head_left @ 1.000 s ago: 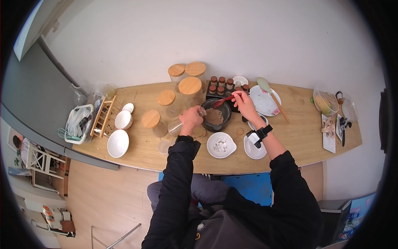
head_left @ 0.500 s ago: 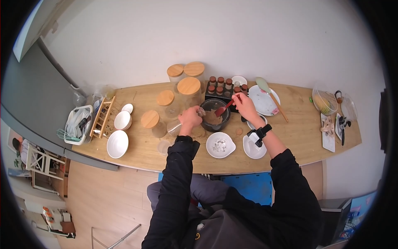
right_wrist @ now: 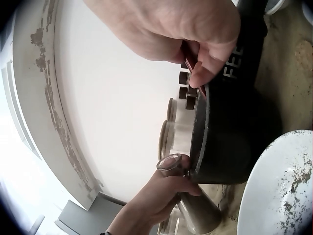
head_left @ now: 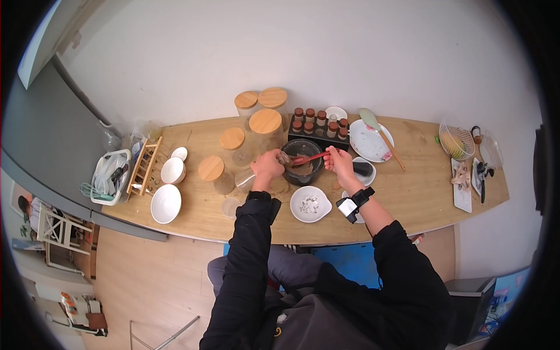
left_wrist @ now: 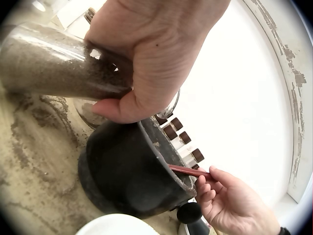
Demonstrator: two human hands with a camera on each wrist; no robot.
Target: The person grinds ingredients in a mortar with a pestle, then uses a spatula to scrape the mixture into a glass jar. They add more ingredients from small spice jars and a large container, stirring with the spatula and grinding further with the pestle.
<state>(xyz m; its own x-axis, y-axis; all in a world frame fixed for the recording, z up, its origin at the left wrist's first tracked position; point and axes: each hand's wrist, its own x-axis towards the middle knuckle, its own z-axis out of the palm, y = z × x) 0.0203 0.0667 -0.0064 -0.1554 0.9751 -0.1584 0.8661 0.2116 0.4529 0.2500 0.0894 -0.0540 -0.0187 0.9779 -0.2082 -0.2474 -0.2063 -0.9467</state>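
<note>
Left hand (head_left: 268, 167) gripping glass bottle (left_wrist: 46, 63), right hand (head_left: 340, 165) pinching red spatula (head_left: 312, 156), spatula reaching into black pot (left_wrist: 129, 169).

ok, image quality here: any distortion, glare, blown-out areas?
Head: strong fisheye, table edge bowed, corners black; left wrist: wall nearly washed out, bright streaks on the glass flask; right wrist: lower left blown out, black pot very dark.
</note>
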